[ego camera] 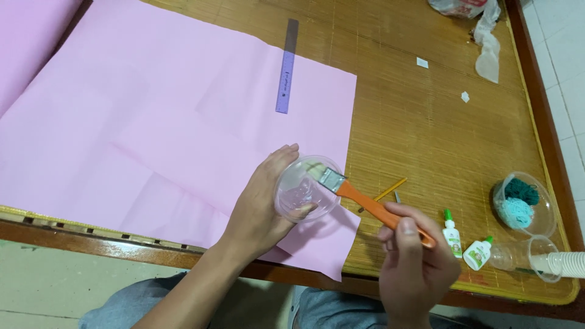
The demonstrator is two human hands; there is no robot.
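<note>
left hand point(259, 210) cupped, right hand point(414, 259) clenched

A clear round plastic cup point(304, 195) is tilting on its side above the near edge of the pink paper point(152, 134), mouth facing right. An orange-handled flat brush point(365, 201) is angling in from the right, its pale bristles sitting inside the cup.

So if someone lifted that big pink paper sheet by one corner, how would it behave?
The pink paper sheet looks thin and creased, so it would probably flop and bend. It is likely light; the purple ruler lying on it would probably slide off.
</note>
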